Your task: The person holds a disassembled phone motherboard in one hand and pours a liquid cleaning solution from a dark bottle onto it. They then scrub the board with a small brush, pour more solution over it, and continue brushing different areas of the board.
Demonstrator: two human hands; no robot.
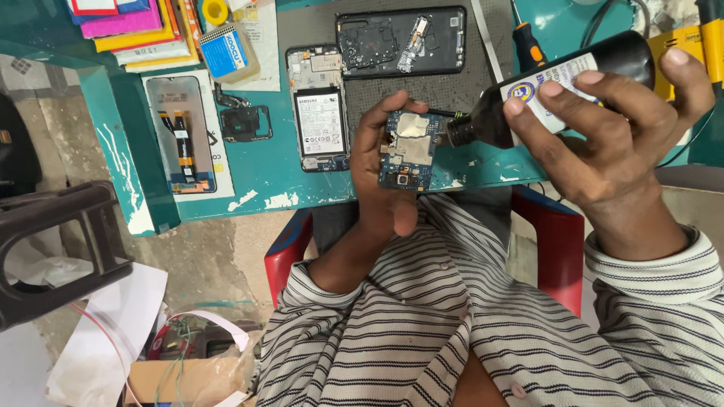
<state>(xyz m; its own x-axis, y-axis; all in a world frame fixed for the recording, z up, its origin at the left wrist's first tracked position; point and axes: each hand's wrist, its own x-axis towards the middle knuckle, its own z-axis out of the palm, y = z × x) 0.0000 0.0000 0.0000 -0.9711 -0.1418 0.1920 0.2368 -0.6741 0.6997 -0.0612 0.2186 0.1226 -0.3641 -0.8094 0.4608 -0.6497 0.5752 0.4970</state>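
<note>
My left hand [381,173] grips circuit board [411,151] upright; right hand [611,143] clasps tilted black bottle [558,83], nozzle touching the board.

A dark bottle [573,71] at the right, held tilted, carries a white label [554,79] with a round blue and yellow mark. Left of centre, an opened phone [318,109] on the teal table [264,173] shows a white rectangular battery label [320,124]. Farther left lies a grey phone screen [181,134]. At the far edge sits a small box [230,53] with a blue and white label.
</note>
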